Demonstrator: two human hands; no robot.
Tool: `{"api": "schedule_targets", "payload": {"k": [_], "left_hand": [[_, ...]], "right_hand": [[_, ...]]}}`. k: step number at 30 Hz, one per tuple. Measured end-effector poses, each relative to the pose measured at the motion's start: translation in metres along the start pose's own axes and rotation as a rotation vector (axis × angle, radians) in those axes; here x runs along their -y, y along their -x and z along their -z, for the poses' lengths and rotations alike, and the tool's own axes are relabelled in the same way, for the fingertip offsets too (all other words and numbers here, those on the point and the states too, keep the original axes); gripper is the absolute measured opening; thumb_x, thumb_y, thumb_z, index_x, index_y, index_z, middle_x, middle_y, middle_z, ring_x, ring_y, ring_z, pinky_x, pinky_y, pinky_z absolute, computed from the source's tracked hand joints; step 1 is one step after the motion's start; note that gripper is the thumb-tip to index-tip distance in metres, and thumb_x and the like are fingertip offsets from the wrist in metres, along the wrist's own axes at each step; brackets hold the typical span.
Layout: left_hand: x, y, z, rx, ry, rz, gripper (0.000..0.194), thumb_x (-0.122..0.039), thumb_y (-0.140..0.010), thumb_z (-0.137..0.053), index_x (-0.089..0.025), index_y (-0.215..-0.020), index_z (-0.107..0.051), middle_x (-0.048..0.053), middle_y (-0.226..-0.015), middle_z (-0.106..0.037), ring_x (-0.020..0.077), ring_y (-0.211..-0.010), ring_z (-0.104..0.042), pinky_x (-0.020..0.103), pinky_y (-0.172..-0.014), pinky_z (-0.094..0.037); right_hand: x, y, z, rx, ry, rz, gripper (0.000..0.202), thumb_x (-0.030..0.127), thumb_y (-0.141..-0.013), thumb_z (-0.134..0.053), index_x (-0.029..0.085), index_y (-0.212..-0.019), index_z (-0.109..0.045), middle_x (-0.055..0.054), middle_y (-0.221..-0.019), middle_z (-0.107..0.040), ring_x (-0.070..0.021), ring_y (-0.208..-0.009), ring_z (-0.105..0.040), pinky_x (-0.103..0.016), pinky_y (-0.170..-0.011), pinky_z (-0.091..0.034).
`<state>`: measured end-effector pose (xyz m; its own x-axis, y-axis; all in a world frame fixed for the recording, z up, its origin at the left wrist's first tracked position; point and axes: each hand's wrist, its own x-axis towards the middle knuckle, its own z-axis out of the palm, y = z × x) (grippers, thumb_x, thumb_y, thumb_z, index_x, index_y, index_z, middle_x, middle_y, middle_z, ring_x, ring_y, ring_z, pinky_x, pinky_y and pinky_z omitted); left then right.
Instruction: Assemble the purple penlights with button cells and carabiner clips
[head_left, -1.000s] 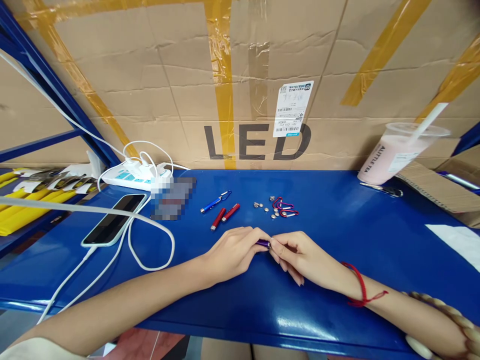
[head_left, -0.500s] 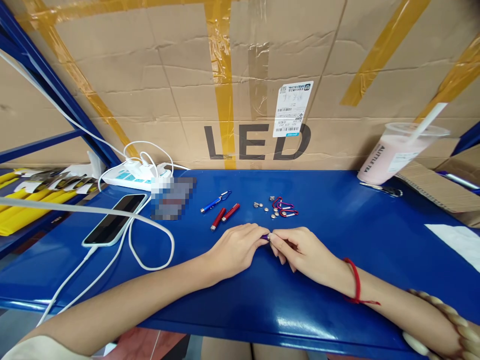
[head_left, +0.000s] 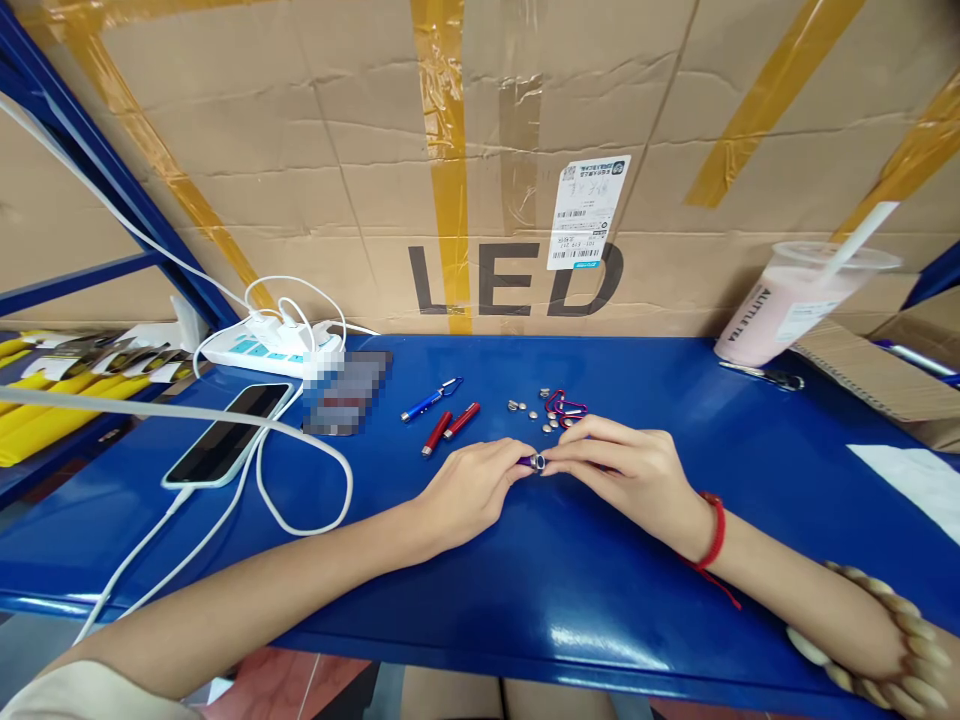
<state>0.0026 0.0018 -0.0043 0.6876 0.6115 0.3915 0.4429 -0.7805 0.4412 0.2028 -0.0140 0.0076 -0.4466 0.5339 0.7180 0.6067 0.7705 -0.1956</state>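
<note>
My left hand [head_left: 472, 495] is closed around a small purple metal tube [head_left: 531, 461], like a mini flashlight body, with its silver open end facing right. Most of that tube is hidden by the fingers. At the open end, my right hand [head_left: 630, 465] has thumb and forefinger pinched close to the rim, the other fingers stretched over them. Whatever lies in that pinch is too small to make out. Just beyond the hands are several silver button cells [head_left: 533, 414] and red and purple carabiner clips [head_left: 556, 402]. Two red tubes [head_left: 436, 434] and a blue mini flashlight with a clip [head_left: 431, 400] lie to the left.
A white-cased phone [head_left: 229, 435] with looping white cables lies left, before a power strip [head_left: 262, 350]. Another phone-like slab [head_left: 349, 392] is pixelated. A tilted drink cup [head_left: 795, 300] and white paper [head_left: 911, 485] are right. A large carton [head_left: 337, 180] walls the back.
My right hand has turned and its fingers have stretched out over the clips, uncovering the tube's open end. My left hand stays nearly in place, still holding the purple tube.
</note>
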Motion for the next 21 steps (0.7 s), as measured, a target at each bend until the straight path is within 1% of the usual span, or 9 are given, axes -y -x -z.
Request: {"api": "schedule_targets", "payload": {"k": [3, 6, 10, 13, 16, 21], "left_hand": [[0.000, 0.000, 0.000, 0.061, 0.014, -0.013, 0.019, -0.018, -0.094, -0.033, -0.015, -0.091, -0.052, 0.004, -0.085, -0.061, 0.0157, -0.073, -0.058, 0.024, -0.068, -0.045], [-0.001, 0.001, 0.001, 0.082, 0.020, -0.007, 0.016, -0.019, -0.094, -0.035, -0.015, -0.094, -0.051, 0.004, -0.086, -0.062, 0.0161, -0.074, -0.058, 0.024, -0.068, -0.045], [-0.002, 0.002, 0.001, 0.073, 0.008, -0.019, 0.017, -0.019, -0.094, -0.035, -0.016, -0.096, -0.051, 0.005, -0.088, -0.063, 0.0168, -0.077, -0.060, 0.026, -0.072, -0.046], [-0.002, 0.003, 0.001, 0.058, 0.012, -0.026, 0.017, -0.019, -0.094, -0.035, -0.016, -0.096, -0.052, 0.005, -0.088, -0.064, 0.0168, -0.077, -0.060, 0.027, -0.072, -0.047], [-0.001, 0.003, 0.001, 0.038, 0.016, -0.033, 0.016, -0.018, -0.093, -0.037, -0.016, -0.096, -0.052, 0.005, -0.088, -0.064, 0.0171, -0.078, -0.060, 0.027, -0.073, -0.047], [-0.001, 0.002, 0.000, 0.015, 0.028, -0.033, 0.014, -0.016, -0.092, -0.039, -0.016, -0.095, -0.053, 0.004, -0.089, -0.064, 0.0166, -0.080, -0.060, 0.026, -0.074, -0.047]], "right_hand": [[0.000, 0.003, 0.000, 0.012, 0.004, 0.018, 0.015, 0.021, -0.087, -0.055, 0.021, -0.081, -0.069, 0.000, -0.080, -0.066, -0.0080, -0.065, -0.061, -0.016, -0.058, -0.045], [0.003, 0.005, 0.000, 0.026, -0.073, -0.019, 0.015, 0.020, -0.087, -0.056, 0.020, -0.080, -0.069, 0.001, -0.079, -0.066, -0.0070, -0.063, -0.060, -0.015, -0.060, -0.045], [0.007, 0.004, 0.001, 0.072, -0.152, -0.084, 0.017, 0.021, -0.087, -0.056, 0.020, -0.077, -0.069, 0.001, -0.077, -0.065, -0.0073, -0.064, -0.060, -0.016, -0.061, -0.045], [0.009, 0.003, 0.001, 0.112, -0.166, -0.137, 0.017, 0.022, -0.087, -0.056, 0.020, -0.076, -0.069, 0.000, -0.078, -0.065, -0.0087, -0.066, -0.061, -0.017, -0.062, -0.046], [0.010, 0.002, 0.001, 0.121, -0.183, -0.185, 0.018, 0.024, -0.086, -0.056, 0.020, -0.075, -0.069, 0.000, -0.078, -0.066, -0.0100, -0.068, -0.061, -0.019, -0.061, -0.045], [0.010, 0.004, -0.002, 0.122, -0.241, -0.277, 0.015, 0.026, -0.083, -0.059, 0.020, -0.073, -0.069, 0.000, -0.074, -0.064, -0.0097, -0.061, -0.056, -0.020, -0.055, -0.042]]}}
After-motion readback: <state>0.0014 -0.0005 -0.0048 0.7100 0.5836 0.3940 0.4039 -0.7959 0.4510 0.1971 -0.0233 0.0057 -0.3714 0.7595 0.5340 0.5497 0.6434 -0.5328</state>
